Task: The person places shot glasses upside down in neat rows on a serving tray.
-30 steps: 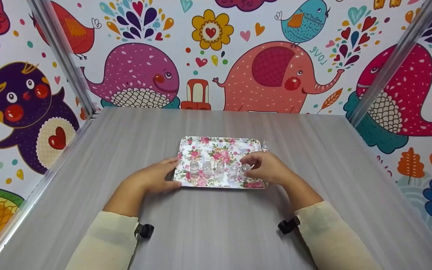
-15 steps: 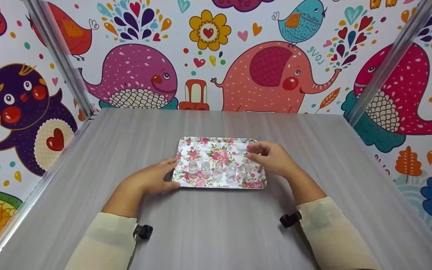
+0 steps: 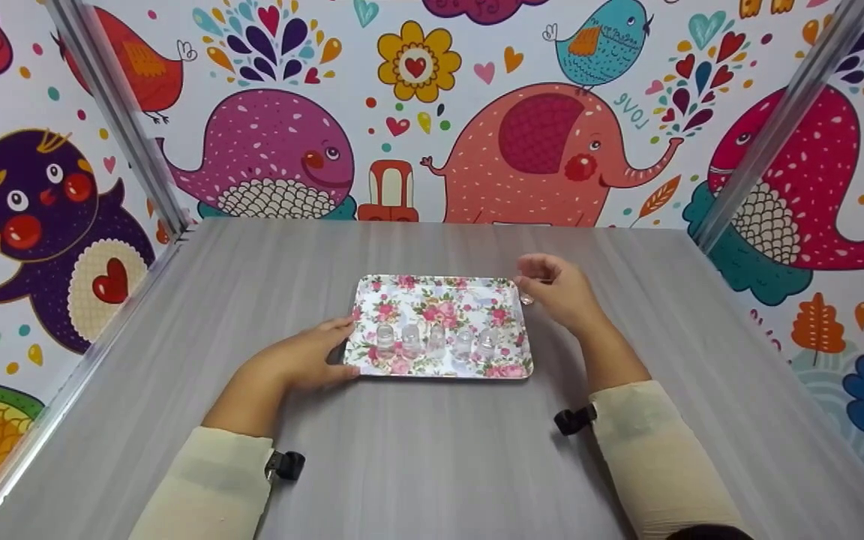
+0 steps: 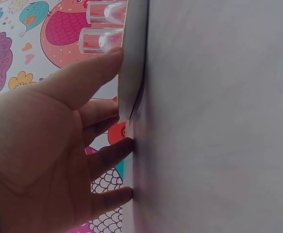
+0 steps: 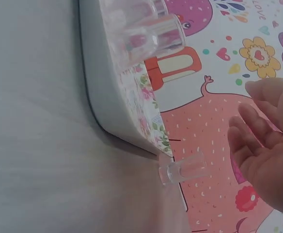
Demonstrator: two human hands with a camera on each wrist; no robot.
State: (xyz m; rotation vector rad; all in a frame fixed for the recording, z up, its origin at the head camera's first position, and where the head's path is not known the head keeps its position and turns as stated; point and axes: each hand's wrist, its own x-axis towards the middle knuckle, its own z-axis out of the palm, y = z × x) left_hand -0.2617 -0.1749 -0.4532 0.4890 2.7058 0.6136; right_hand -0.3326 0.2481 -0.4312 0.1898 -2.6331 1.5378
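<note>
A white tray [image 3: 439,296] with a pink rose pattern lies on the table. Several small clear cups [image 3: 411,341] stand in a row along its front half. At the tray's left end my left hand [image 3: 308,352] rests against it with fingers spread. The thumb touches the rim near the front corner, and two lower fingertips reach the tabletop in the left wrist view. Off the tray's far right corner stands another clear cup [image 5: 182,170]. My right hand [image 3: 559,289] hovers over this cup, fingers loosely bent around air; the right wrist view shows them apart from it.
The grey wood-grain table [image 3: 432,457] reaches back to a cartoon-printed wall [image 3: 402,135]. Metal posts [image 3: 136,127] rise at both back corners. A black wrist camera [image 3: 286,465] sits on each cream sleeve.
My right hand has let go of the rightmost cup in the tray's row and moved back and right, off the tray, to the cup outside. My left hand stays at the tray.
</note>
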